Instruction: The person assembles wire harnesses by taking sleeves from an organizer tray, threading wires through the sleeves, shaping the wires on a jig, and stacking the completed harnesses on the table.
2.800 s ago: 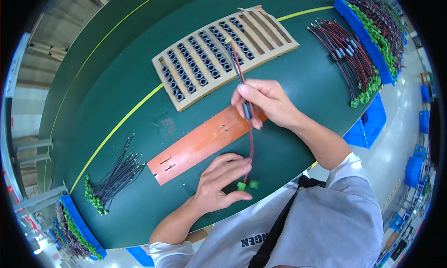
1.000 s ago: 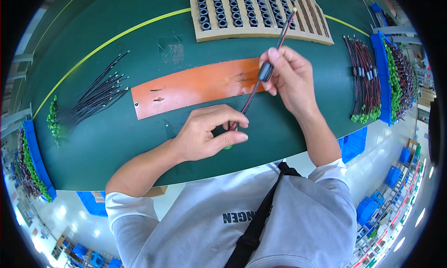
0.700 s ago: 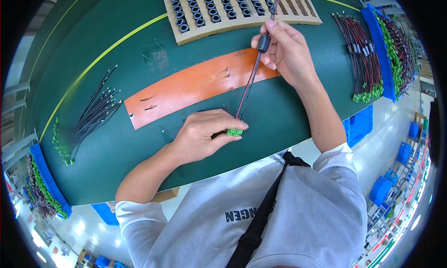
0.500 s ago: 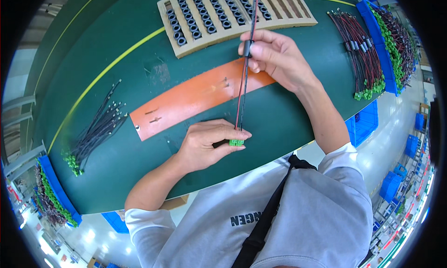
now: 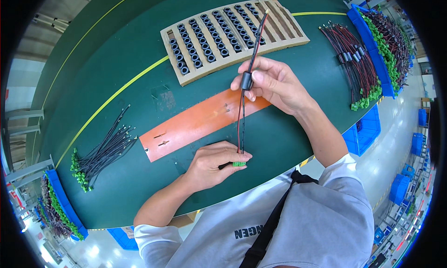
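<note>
A red and black wire lead [image 5: 241,121] runs taut between my hands, its bare ends pointing up and away. My left hand [image 5: 214,163] pinches the green connector [image 5: 239,164] at its near end between thumb and fingers. Higher up, my right hand [image 5: 279,84] grips a black ferrite ring [image 5: 247,81] threaded on the wires. Below both hands' span lies an orange strip [image 5: 195,123] on the green table, with small slots in it.
At the back stands a slotted cardboard tray [image 5: 186,81] of black rings. Dark leads [image 5: 107,149] lie left; leads with rings [image 5: 356,58] lie right. Lead-filled blue bins [image 5: 372,49] flank the table; another blue bin [image 5: 363,133] sits beyond its right edge.
My right hand and the ferrite ring appear lower in the view, and the wires' far ends have come into sight. The whole scene has shifted downward. Both hands keep their hold.
</note>
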{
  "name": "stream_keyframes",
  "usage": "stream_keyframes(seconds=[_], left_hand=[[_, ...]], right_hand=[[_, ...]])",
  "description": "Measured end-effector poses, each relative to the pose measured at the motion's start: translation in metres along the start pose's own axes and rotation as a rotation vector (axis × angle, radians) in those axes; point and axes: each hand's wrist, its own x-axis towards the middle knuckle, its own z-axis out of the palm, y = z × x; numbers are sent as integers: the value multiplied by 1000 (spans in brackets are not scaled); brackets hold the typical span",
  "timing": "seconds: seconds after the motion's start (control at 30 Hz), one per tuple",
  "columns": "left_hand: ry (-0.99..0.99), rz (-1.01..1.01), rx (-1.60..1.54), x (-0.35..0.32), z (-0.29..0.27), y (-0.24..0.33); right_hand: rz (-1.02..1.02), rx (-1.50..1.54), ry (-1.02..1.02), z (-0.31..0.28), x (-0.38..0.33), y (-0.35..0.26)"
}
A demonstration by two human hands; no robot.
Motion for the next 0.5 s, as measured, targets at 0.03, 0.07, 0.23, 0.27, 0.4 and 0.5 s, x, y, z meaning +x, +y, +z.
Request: stream_keyframes(seconds=[0.03, 0.07, 0.23, 0.27, 0.4, 0.5], left_hand=[[-8, -5, 15, 0, 0, 0], [-9, -2, 18, 1, 0, 0], [-16, 27, 79, 2, 1, -2], [-18, 28, 79, 2, 2, -2], [-2, 28, 67, 2, 2, -1], [-3, 26, 68, 2, 2, -1]], right_hand=[[24, 34, -3, 0, 0, -1], [48, 68, -6, 0, 0, -2], [73, 14, 14, -1, -2, -4], [84, -21, 23, -2, -2, -4], [109, -11, 41, 3, -1, -5], [97, -29, 61, 5, -2, -2]])
